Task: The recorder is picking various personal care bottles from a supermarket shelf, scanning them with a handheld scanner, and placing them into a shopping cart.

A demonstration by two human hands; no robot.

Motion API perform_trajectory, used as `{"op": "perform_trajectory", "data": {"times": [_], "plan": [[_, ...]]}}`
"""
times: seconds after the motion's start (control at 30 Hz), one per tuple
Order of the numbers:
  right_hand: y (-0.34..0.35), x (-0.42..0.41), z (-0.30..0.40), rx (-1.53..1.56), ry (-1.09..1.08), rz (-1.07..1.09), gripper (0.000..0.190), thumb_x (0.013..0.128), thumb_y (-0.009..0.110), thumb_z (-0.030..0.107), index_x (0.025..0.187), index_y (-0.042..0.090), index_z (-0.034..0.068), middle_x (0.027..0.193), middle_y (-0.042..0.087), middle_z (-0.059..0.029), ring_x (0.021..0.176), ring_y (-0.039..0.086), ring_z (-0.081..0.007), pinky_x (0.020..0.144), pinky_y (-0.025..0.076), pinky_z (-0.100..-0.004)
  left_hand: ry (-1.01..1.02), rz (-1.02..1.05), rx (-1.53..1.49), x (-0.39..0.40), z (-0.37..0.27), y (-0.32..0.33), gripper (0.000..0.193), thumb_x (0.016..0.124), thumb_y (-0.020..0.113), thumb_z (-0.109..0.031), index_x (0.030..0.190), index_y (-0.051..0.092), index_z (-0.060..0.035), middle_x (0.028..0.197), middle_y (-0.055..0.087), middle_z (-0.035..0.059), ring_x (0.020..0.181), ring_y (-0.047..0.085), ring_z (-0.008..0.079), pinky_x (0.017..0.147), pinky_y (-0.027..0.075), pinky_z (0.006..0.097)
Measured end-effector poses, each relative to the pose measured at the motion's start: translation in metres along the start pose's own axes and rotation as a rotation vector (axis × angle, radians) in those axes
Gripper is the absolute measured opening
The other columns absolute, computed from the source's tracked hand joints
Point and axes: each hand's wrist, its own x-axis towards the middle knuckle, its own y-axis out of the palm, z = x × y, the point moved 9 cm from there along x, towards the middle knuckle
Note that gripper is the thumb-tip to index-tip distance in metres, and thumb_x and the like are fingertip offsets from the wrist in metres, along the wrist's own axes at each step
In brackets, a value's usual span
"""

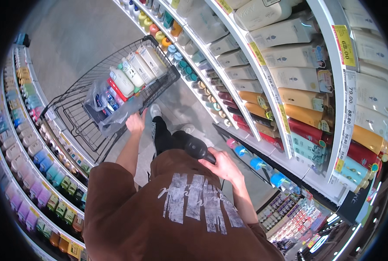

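Observation:
My left hand [135, 122] is at the near edge of a black wire shopping cart [73, 85], beside a clear plastic bag [128, 112]; whether its fingers grip the rim cannot be made out. In the cart, several white pump or lotion bottles [133, 73] stand in a row next to a red-edged item [116, 89] and blue-and-white packages [110, 100]. My right hand [223, 164] is closed around the narrow end of a dark, round-headed object [195, 147] in front of my brown shirt. Its exact kind is unclear.
Tall white shelves [339, 98] packed with bottles and price tags rise on the right. Curved-looking shelves [60, 148] of colourful bottles line the left side. Grey floor [66, 29] lies beyond the cart. Bottles with blue parts [257, 163] hang or stand by the right shelf's end.

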Motion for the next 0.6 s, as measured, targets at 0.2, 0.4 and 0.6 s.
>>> {"op": "perform_trajectory", "data": {"times": [0.2, 0.4, 0.6], "plan": [[-0.003, 0.012, 0.026, -0.021, 0.037, -0.021, 0.039, 0.094, 0.073, 0.037, 0.113, 0.066, 0.004, 0.077, 0.068, -0.0209, 0.077, 0.068, -0.0420, 0.072, 0.051, -0.0487, 0.008, -0.016, -0.010, 0.014, 0.014, -0.013, 0.067, 0.097, 0.051, -0.070, 0.091, 0.080, -0.0099, 0.090, 0.076, 0.0209, 0.084, 0.075, 0.0408, 0.074, 0.058, 0.0506], [-0.004, 0.024, 0.025, -0.034, 0.010, 0.016, 0.045, 0.096, 0.069, 0.042, 0.118, 0.066, 0.004, 0.087, 0.072, -0.0230, 0.088, 0.070, -0.0437, 0.079, 0.054, -0.0501, -0.018, 0.050, 0.016, 0.033, 0.036, -0.026, 0.071, 0.099, 0.045, -0.072, 0.102, 0.080, -0.0099, 0.100, 0.076, 0.0209, 0.092, 0.075, 0.0409, 0.081, 0.058, 0.0522], [-0.013, 0.042, 0.006, -0.024, -0.058, 0.022, 0.047, 0.094, 0.070, 0.043, 0.119, 0.066, 0.004, 0.091, 0.073, -0.0238, 0.092, 0.071, -0.0430, 0.082, 0.055, -0.0502, -0.052, 0.124, 0.047, 0.056, 0.047, -0.030, 0.072, 0.100, 0.041, -0.071, 0.116, 0.075, -0.0100, 0.119, 0.071, 0.0205, 0.112, 0.069, 0.0389, 0.094, 0.054, 0.0531]]}}
